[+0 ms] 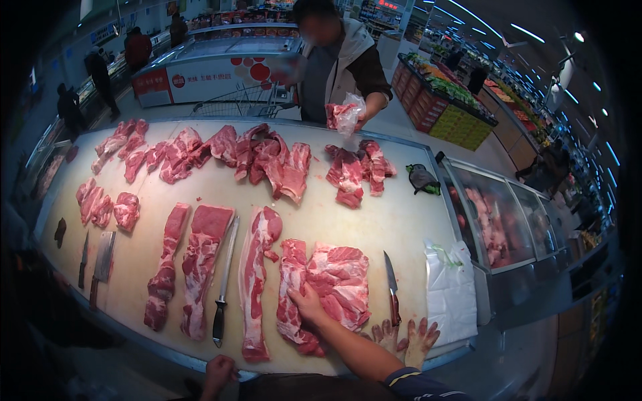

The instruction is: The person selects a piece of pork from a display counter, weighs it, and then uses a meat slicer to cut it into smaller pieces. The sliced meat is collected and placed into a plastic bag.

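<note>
My right hand (pixel 308 305) reaches in from the lower right and grips a strip of raw meat (pixel 292 265), its thumb on top and some fingers hidden. Touching that strip on the right is a broad slab of raw meat (pixel 341 280). My left hand (pixel 220 372) is curled at the table's near edge, with nothing visible in it. Left of the gripped strip lie a long fatty meat strip (pixel 254 285), a honing steel (pixel 225 280) with a black handle, and two more long cuts. A knife (pixel 392 288) with a brown handle lies right of the slab, above stained gloves (pixel 421 341).
Meat pieces (pixel 271 160) line the table's far side. A cleaver (pixel 104 258) and a small knife (pixel 84 260) lie left; white plastic bags (pixel 451 295) and a dark bundle (pixel 423 179) lie right. A person (pixel 326 70) across the table holds bagged meat (pixel 343 114). A glass-topped case (pixel 501 215) adjoins the right.
</note>
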`<state>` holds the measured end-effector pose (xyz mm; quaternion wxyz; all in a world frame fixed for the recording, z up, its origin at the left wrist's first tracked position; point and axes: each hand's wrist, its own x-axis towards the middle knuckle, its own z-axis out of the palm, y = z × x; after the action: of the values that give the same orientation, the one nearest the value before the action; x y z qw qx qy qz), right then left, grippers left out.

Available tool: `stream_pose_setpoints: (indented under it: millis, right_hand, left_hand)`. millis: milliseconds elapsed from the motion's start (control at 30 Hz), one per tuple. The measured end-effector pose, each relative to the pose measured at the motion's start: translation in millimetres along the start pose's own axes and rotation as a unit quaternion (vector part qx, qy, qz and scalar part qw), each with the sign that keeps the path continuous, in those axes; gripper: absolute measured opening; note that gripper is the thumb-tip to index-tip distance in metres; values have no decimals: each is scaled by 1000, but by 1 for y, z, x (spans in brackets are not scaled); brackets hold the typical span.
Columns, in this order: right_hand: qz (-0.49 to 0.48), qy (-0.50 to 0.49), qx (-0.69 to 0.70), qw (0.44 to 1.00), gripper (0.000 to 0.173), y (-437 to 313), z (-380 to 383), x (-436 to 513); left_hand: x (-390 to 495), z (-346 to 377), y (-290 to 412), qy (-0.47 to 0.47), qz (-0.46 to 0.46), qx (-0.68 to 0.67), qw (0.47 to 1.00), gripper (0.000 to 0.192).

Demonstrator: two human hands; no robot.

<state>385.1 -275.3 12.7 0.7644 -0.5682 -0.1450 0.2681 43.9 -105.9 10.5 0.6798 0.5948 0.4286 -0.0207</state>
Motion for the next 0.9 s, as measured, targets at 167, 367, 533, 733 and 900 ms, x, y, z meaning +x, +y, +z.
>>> stream_pose_setpoints:
  millis: [167, 367, 533, 733, 900]
  right_hand:
    - [14, 6, -21, 1000, 30, 0, -1, 1]
    - [10, 11, -47, 999, 28, 17, -8, 4]
    - [4, -2, 24, 1000, 31, 21, -7, 4]
    - [18, 8, -58, 998, 33, 10, -5, 5]
    - [15, 10, -31, 999, 34, 8, -3, 2]
  left_hand:
    - [-4, 3, 5, 1, 11, 12, 1000, 11]
    - [-5, 4, 6, -5, 14, 8, 1000, 11]
    - [0, 0, -6, -5, 3, -32, 999, 12]
    - [10, -5, -14, 2, 9, -2, 1000, 12]
    - [6, -4, -14, 6, 35, 20, 999, 12]
